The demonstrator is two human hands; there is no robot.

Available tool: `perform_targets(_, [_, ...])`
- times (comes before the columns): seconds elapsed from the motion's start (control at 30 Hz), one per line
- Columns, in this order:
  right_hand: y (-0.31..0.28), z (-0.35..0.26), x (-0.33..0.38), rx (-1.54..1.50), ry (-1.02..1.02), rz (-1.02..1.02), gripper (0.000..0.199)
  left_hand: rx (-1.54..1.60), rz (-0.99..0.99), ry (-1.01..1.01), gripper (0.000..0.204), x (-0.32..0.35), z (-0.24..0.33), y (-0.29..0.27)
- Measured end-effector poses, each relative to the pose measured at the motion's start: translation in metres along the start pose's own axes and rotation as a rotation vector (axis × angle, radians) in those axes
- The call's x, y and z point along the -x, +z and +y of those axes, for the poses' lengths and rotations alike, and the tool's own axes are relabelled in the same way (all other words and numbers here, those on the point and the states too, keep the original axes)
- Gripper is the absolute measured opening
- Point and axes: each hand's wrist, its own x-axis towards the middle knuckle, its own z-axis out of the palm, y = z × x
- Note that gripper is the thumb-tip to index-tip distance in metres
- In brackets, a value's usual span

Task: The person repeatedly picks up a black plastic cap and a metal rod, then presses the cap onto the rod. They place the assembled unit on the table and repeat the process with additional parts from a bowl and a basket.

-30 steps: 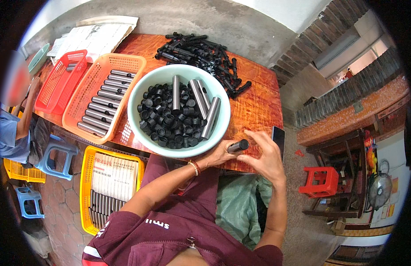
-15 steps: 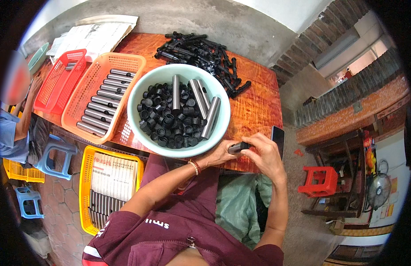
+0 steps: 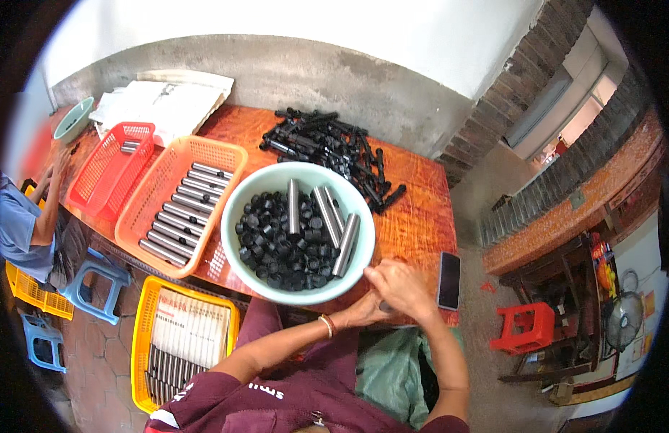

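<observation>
**A:** Small dark part (image 3: 383, 306) — that's what both hands are on, right at the near edge of the desk (image 3: 414, 216), just beside the pale green bowl (image 3: 237, 216).

**B:** Which way does it lie?

**A:** Can't tell. The right hand (image 3: 403, 289) covers nearly all of it; only a dark sliver shows between the hands, so its long axis is hidden.

**B:** And the fingers?

**A:** Right fingers (image 3: 378, 278) are curled down over the part, closed around it. The left hand (image 3: 360, 314) comes in from below, with a bracelet (image 3: 326, 325) at the wrist, cupped against the right; its fingers are tucked under, so whether they grip I can't say.

**B:** What's in the bowl?

**A:** A heap of black caps (image 3: 277, 242) and 4 metal tubes (image 3: 327, 220) lying on top, long axes running roughly from the far rim to the near one, fanned a little.

**B:** Around it?

**A:** To the left, an orange basket (image 3: 230, 155) with more grey tubes in a row, lying crosswise, then a red basket (image 3: 107, 169). Behind the bowl, a pile of black rods (image 3: 327, 144). A dark phone (image 3: 448, 279) lies flat to the right of the hands. Down by the floor, a yellow crate (image 3: 143, 339).
</observation>
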Motion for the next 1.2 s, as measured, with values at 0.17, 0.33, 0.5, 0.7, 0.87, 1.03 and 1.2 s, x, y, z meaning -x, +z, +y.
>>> perform_targets(0.17, [-0.001,-0.008,-0.008,-0.054,0.078,-0.089,0.050,-0.028,0.028,-0.043,0.043,0.001,-0.001,0.001])
perform_targets(0.33, [-0.004,-0.013,-0.008,-0.006,0.130,-0.113,0.052,0.037,-0.017,-0.106,0.047,0.001,0.017,-0.001])
perform_targets(0.5, [-0.001,-0.012,-0.008,0.017,0.113,-0.080,0.051,0.012,-0.050,-0.124,0.050,0.002,0.016,-0.001])
perform_targets(0.7, [-0.002,-0.019,-0.009,0.039,0.125,-0.043,0.049,-0.050,0.001,-0.092,0.053,0.015,-0.008,0.004])
perform_targets(0.87, [0.002,-0.018,-0.007,0.040,0.163,-0.012,0.048,-0.072,0.039,-0.083,0.054,0.011,-0.002,0.002])
perform_targets(1.03, [0.003,-0.016,-0.002,0.026,0.166,0.020,0.047,-0.011,-0.220,-0.137,0.050,-0.010,0.033,-0.014])
perform_targets(1.2, [0.000,-0.016,-0.005,-0.020,0.208,-0.019,0.047,-0.178,-0.062,-0.010,0.051,-0.011,-0.014,0.003])
